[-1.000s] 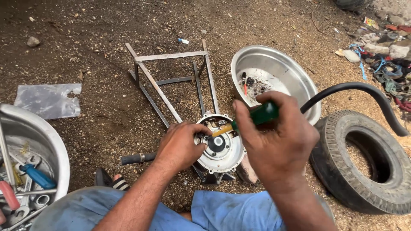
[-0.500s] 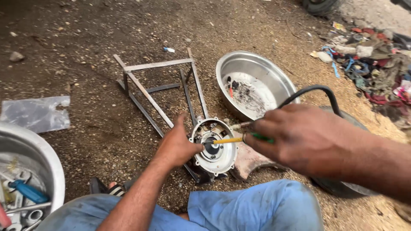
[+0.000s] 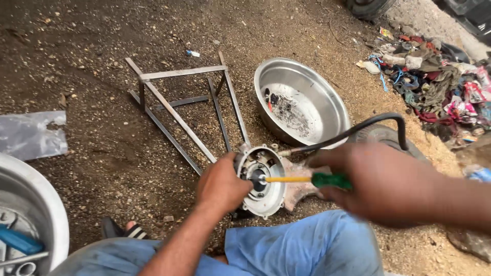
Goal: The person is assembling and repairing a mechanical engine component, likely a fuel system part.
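Observation:
A round grey metal motor housing [image 3: 266, 197] sits on the dirt in front of my knees, its open face tilted toward me. My left hand [image 3: 221, 186] grips its left rim. My right hand [image 3: 381, 184], blurred, holds a screwdriver [image 3: 307, 179] with a green handle and yellow shaft; its tip rests at the dark centre of the housing. A black cable [image 3: 368, 125] arches from the housing up and over to the right.
A metal frame of thin bars [image 3: 179, 102] lies on the ground behind the housing. A steel basin [image 3: 327, 99] with small parts stands at the right, a second basin [image 3: 36, 204] with tools at the lower left. Rags and rubbish [image 3: 440, 76] are piled upper right.
My right hand has swung from above the housing to its right side, laying the screwdriver level with its tip at the centre. The view has shifted, hiding most of the tyre.

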